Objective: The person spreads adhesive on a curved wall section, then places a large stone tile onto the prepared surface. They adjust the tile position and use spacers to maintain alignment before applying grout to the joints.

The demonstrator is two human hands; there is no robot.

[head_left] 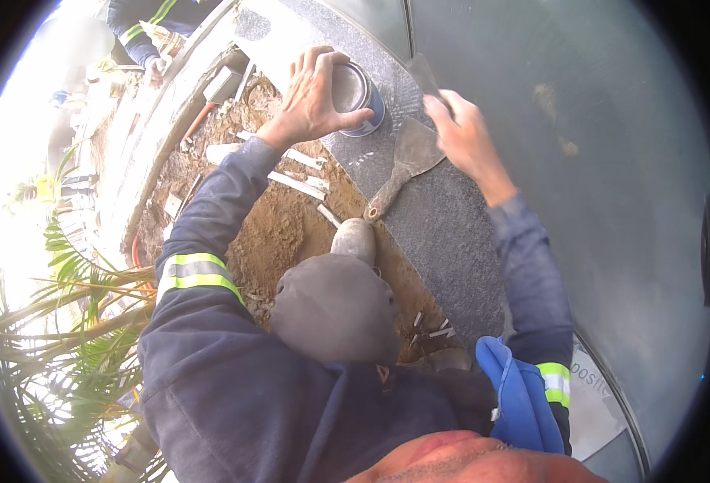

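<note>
My left hand [311,101] grips a round metal can [377,111] by its upper part, thumb on the near side and fingers reaching to the far side. The can has a blue side and stands on a dark speckled stone slab [443,233]. In my right hand [466,138] is a putty knife [422,74], its blade pointing up and away beside the grey panel. Between my forearms, a wider scraper [416,150] lies on the slab, with its worn handle toward me and over the slab's edge. No hand touches that scraper.
Loose brown soil [270,229] with white strips [297,183] borders the slab on the left. A smooth grey panel [596,161] rises along the right. An orange-handled tool [200,121] rests beyond the soil. Another person's sleeve [134,36] shows far left, above palm fronds [65,322].
</note>
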